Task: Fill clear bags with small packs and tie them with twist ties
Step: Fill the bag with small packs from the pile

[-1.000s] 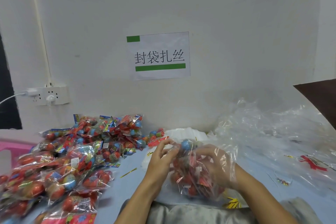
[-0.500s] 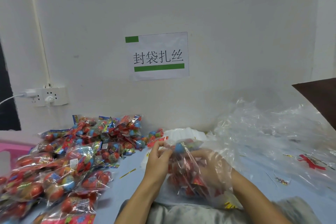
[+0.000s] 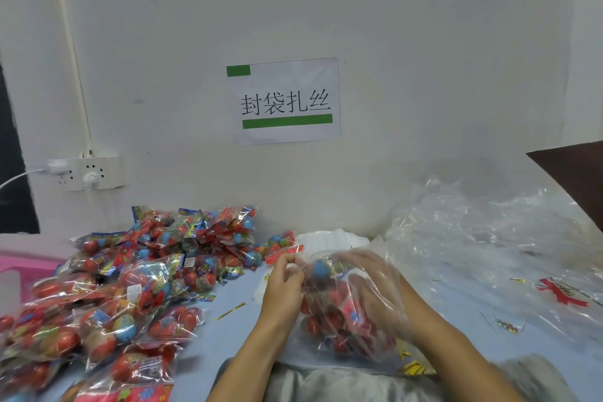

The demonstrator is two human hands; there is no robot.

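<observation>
A clear bag [image 3: 346,313] filled with red and blue small packs sits on the tabletop [image 3: 228,333] right before the person, held between both hands. The left hand [image 3: 283,287] pinches the bag's gathered mouth with curled fingers; whether a tie is in that pinch is too blurred to tell. The right hand [image 3: 375,290] lies behind the plastic, fingers curved around the bag's far side, its grip only dimly seen through the film. A loose gold twist tie [image 3: 230,310] lies just left of the left wrist. Further left, filled bags and loose packs [image 3: 137,284] are heaped, cut off by the frame edge. Crumpled empty bags [image 3: 483,238] pile up at right, beneath a paper sign [image 3: 285,101] on the wall
</observation>
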